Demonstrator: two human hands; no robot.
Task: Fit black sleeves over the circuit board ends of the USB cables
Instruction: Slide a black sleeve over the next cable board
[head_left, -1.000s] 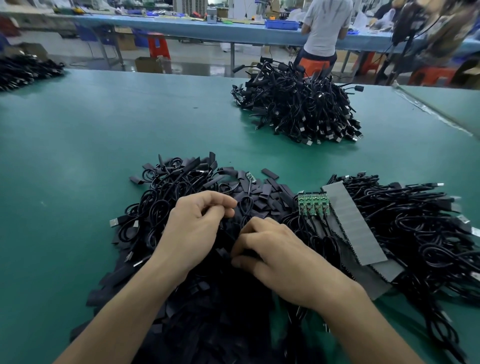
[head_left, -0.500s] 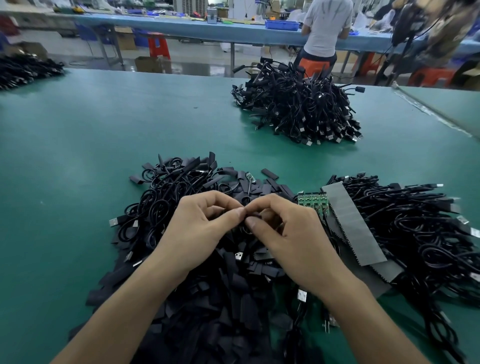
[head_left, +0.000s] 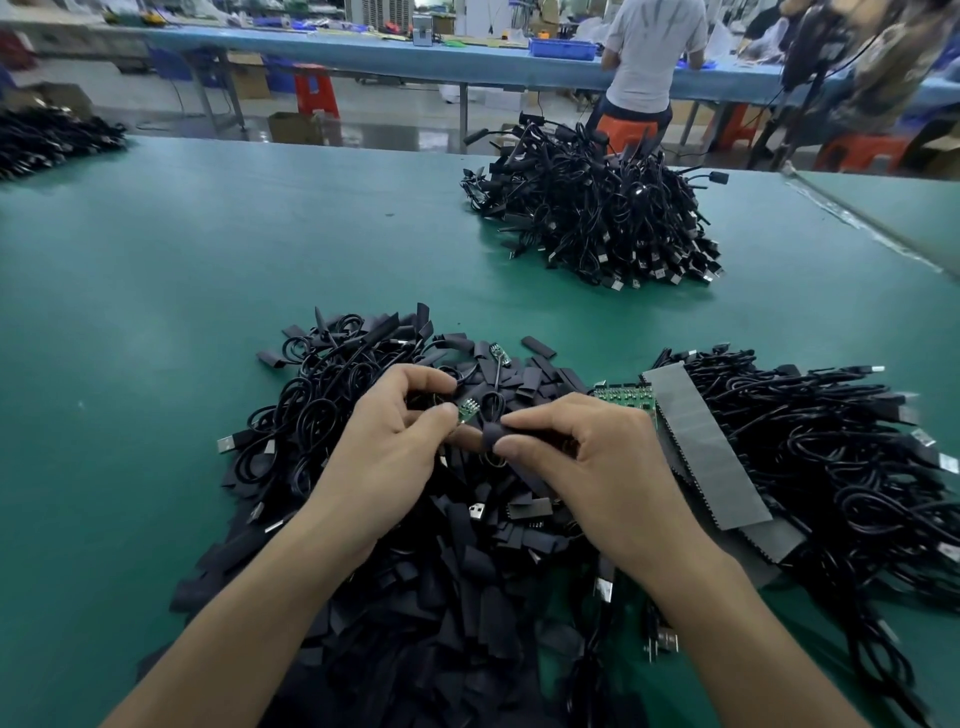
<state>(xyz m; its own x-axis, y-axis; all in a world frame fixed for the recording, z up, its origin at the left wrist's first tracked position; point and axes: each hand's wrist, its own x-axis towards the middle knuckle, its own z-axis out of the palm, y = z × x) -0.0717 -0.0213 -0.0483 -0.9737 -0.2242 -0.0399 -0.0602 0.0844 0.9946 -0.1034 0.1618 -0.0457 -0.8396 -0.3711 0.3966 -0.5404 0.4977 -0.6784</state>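
Observation:
My left hand (head_left: 387, 444) pinches a USB cable just behind its small green circuit board end (head_left: 468, 408), which points right. Between thumb and forefinger, my right hand (head_left: 582, 457) pinches a flat black sleeve (head_left: 492, 434) right beside that board; the two nearly touch. Both hands hover over a heap of loose black sleeves (head_left: 441, 561) mixed with black cables (head_left: 311, 410). The held cable's loop (head_left: 492, 402) shows just above the sleeve.
A green panel of boards (head_left: 626, 397) and grey serrated strips (head_left: 701, 441) lie to the right, beside a pile of cables (head_left: 841, 457). A tall cable heap (head_left: 597, 213) sits farther back on the green table (head_left: 156, 322). A person (head_left: 649, 57) stands at a far bench.
My right hand rose from the sleeve heap with a sleeve and met my left hand. The green board end now shows between the fingertips.

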